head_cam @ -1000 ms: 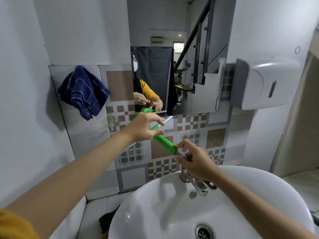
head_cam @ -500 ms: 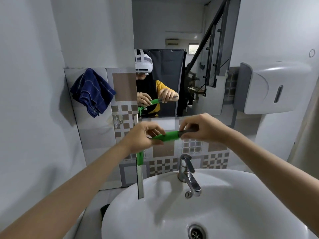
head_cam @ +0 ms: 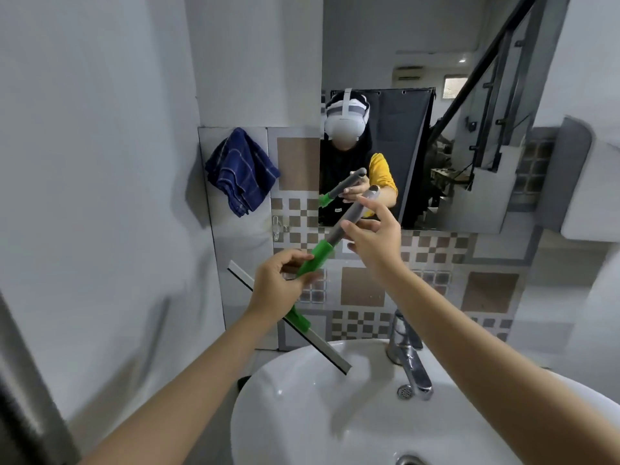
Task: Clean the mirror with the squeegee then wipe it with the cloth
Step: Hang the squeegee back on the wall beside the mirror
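Note:
I hold a squeegee (head_cam: 320, 255) with a green and grey handle in front of me, below the wall mirror (head_cam: 436, 95). My left hand (head_cam: 280, 285) grips the green lower part of the handle. My right hand (head_cam: 374, 234) is closed around the grey upper part. The blade (head_cam: 288, 317) slants from upper left down to lower right, its low end over the sink. A dark blue checked cloth (head_cam: 240, 172) hangs on the tiled wall left of the mirror, untouched.
A white round sink (head_cam: 335, 414) with a chrome tap (head_cam: 407, 354) lies right below my arms. A white dispenser (head_cam: 590, 182) is mounted on the right wall. A small hook (head_cam: 276, 226) sits under the cloth. Grey wall runs along the left.
The handle has swung from nearly level to steeply tilted, its grey end up toward the mirror. My right hand rose with it. The blade turned from vertical to slanted.

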### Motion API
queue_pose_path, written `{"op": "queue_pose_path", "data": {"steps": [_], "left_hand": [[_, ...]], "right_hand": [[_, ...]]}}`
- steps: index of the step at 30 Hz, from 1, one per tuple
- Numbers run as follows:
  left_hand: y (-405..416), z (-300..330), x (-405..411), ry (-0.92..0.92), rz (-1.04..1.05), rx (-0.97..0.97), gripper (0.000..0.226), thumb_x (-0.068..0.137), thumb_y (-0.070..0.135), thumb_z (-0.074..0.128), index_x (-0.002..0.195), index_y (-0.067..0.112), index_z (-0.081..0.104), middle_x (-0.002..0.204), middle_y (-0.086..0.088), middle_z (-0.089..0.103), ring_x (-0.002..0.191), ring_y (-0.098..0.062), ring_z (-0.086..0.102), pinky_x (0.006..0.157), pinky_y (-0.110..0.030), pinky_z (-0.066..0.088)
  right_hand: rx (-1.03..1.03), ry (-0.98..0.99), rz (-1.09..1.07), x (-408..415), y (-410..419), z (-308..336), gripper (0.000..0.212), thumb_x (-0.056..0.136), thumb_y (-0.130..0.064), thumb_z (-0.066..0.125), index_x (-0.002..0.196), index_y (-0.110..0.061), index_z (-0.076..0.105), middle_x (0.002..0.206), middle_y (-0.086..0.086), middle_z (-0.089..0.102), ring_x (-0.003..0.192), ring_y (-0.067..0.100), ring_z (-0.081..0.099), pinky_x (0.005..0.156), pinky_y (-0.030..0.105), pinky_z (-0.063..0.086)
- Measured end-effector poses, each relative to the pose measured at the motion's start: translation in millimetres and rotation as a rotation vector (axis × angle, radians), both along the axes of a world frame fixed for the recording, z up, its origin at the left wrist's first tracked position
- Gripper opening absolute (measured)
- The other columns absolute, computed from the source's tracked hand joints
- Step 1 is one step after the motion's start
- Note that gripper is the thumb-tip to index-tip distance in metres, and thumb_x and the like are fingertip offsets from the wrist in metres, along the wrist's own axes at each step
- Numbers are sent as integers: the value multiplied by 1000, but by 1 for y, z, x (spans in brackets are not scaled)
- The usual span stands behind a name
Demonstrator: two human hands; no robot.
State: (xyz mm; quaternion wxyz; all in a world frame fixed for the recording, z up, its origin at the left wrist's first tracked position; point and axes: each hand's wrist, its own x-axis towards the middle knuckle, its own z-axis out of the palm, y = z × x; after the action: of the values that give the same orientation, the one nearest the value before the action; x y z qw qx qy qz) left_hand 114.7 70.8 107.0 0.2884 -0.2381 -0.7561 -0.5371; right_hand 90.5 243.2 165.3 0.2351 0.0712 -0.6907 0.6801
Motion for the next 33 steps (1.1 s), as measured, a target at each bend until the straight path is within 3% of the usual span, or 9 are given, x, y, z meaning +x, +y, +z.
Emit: {"op": "queue_pose_path", "data": {"steps": [3,7,16,21,29,33], "left_hand": [[-14,-7,-8,-46,45,-12,30,69,13,77,96,13,63,91,6,68,83,-7,65,77,-24,54],[-35,-13,-21,-50,131,-18,33,71,18,76,99,16,58,94,12,63,89,-6,62,77,-24,53],[-64,-53,-57,-152,219,10,33,77,10,72,105,17,57,95,4,66,89,-10,65,73,-26,57],[-62,-87,-71,-245,191,60,34,80,9,69,109,22,57,96,5,66,82,-7,66,64,-32,59],[-60,-120,-87,-325,183,40,35,81,9,67,106,28,50,95,16,60,86,4,61,68,-11,50],[-62,-130,-87,-349,159,21,37,81,8,67,107,29,50,96,17,60,88,5,61,70,-12,51]], "right_hand": [[-5,44,23,-12,-25,-1,47,79,-5,74,117,-28,59,94,10,71,84,24,71,62,33,60],[61,98,84,-29,-60,-1,51,77,-7,75,100,-49,58,97,6,67,87,25,67,66,42,61],[176,88,240,-76,-97,-35,48,82,-1,70,120,-29,59,107,4,62,83,23,69,69,35,61],[197,62,269,-98,-102,-72,53,82,2,68,124,-29,56,109,1,60,90,17,67,74,29,60],[281,94,277,-120,-109,-115,59,82,3,68,123,-35,52,123,6,60,104,21,64,79,28,59],[298,100,251,-119,-106,-128,57,82,0,69,129,-27,53,119,-6,57,99,-4,60,78,22,58]]}}
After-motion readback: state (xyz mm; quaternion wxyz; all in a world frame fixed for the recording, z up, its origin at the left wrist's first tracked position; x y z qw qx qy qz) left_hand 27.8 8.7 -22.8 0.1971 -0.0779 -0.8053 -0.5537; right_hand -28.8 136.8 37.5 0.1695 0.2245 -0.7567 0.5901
